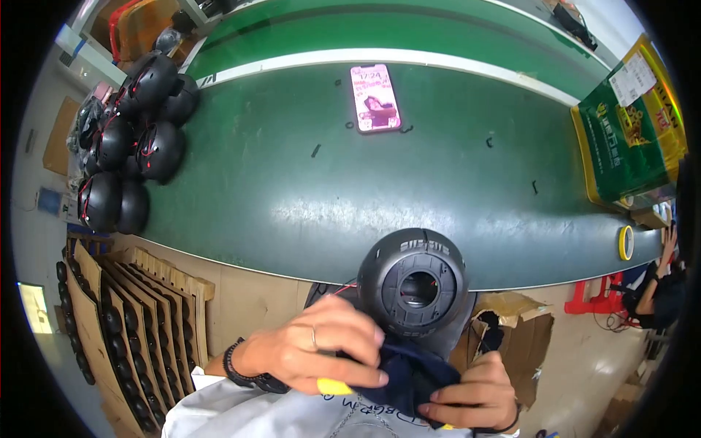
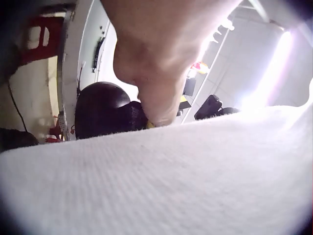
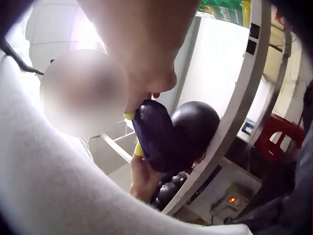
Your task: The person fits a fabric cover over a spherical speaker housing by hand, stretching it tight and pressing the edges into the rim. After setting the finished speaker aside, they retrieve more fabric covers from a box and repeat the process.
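Between my two hands a dark navy, soft-looking piece point(image 1: 409, 376) is held up close to my body. My left hand point(image 1: 321, 347) grips its left end with bent fingers, and a ring and black bracelets show on that side. At the other end my right hand point(image 1: 478, 394) pinches the edge between thumb and fingers. Yellow coverings show at the thumbs. In the right wrist view the navy piece point(image 3: 154, 134) looks rounded and bulging. Just beyond the hands stands a round black shell point(image 1: 383, 259) with a ringed opening facing me; a red wire runs near its left side.
A phone point(image 1: 376, 98) lies on the green table point(image 1: 255, 160) among small black scraps. Several black round shells point(image 1: 157, 150) are piled at the left. A green box point(image 1: 628, 139) and yellow tape roll point(image 1: 626, 243) sit at the right. Cardboard sheets point(image 1: 139, 306) stand below left; an open carton point(image 1: 526, 350) is below right.
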`<state>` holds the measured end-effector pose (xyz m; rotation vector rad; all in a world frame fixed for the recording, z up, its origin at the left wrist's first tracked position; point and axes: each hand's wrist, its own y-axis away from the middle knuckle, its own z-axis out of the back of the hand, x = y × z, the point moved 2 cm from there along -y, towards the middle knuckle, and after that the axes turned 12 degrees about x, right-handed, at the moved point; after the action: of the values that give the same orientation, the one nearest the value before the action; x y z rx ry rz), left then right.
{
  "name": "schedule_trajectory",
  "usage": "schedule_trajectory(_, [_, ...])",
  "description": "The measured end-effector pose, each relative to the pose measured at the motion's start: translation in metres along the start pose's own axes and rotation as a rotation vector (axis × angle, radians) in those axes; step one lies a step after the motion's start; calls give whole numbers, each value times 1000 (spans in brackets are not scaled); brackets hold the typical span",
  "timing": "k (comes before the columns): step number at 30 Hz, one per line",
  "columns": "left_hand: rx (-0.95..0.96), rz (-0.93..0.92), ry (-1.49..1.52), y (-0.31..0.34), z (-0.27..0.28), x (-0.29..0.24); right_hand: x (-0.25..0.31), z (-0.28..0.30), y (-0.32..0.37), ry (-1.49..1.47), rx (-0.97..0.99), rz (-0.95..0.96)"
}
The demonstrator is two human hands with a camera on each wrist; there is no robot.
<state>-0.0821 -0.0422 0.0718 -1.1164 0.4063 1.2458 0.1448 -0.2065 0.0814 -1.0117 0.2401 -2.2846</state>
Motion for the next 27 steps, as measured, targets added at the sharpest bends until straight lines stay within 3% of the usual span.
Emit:
schedule_trajectory(1, [84,4,43,2,1,-3,5,11,-8,-45,159,-51])
schedule_trajectory(2, [167,9,88,5,2,-8,6,17,-11,-58,159,-60])
schedule_trajectory(4, [285,65,108,8,8,-10,4,19,-13,185,463,-119])
schedule_trajectory(5, [407,145,89,8,8,-8,0,20,-12,53,555,-262])
schedule_trajectory(6, [530,224,68,9,7,-5,-3,20,-7,50,554,-265])
schedule_trajectory(8, [636,295,-12,15,5,-3,-17,9,8,-104,856,-511])
schedule_trajectory(9, [661,345,-103,18,2,-1,-22,4,7,-114,704,-496])
schedule_trajectory(12, [697,422,-240,24,-8,1,-29,-8,7,-82,626,-530])
schedule_trajectory(17, [637,527,-272,24,-15,5,-31,-8,-1,-101,624,-566])
schedule_trajectory(22, [540,498,-251,25,-11,15,-42,-9,1,-100,541,-552])
schedule_trajectory(27, [318,380,-306,28,-13,24,-44,-11,5,-65,222,-513])
